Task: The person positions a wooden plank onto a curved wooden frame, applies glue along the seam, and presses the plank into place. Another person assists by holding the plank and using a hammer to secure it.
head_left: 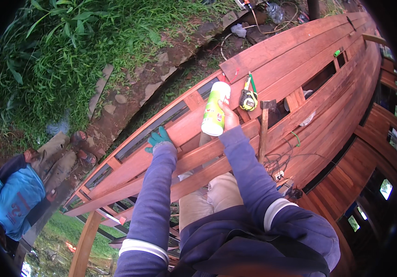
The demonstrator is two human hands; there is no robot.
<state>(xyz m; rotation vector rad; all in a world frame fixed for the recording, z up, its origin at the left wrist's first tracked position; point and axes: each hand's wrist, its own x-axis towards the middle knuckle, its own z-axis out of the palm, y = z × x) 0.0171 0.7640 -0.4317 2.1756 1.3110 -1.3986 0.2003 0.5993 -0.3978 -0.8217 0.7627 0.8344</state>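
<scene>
My right hand (229,116), bare, is closed round a green-and-white cylindrical canister (214,110) with white ends, tilted above the reddish wooden planks (272,76). In a teal glove, my left hand (158,139) lies with fingers spread on a plank edge to the left of the canister. Just right of the canister, a yellow-and-black tape measure (248,100) rests on the wood beside a green pencil (253,83). A hammer (264,127) with a wooden handle lies across the planks near my right forearm.
Gaps open between the long planks and crosspieces. Dark cables (279,164) tangle right of my right forearm. At the left, a person in a blue shirt (18,196) stands by the stone edging (154,90). Grass (87,55) grows beyond it.
</scene>
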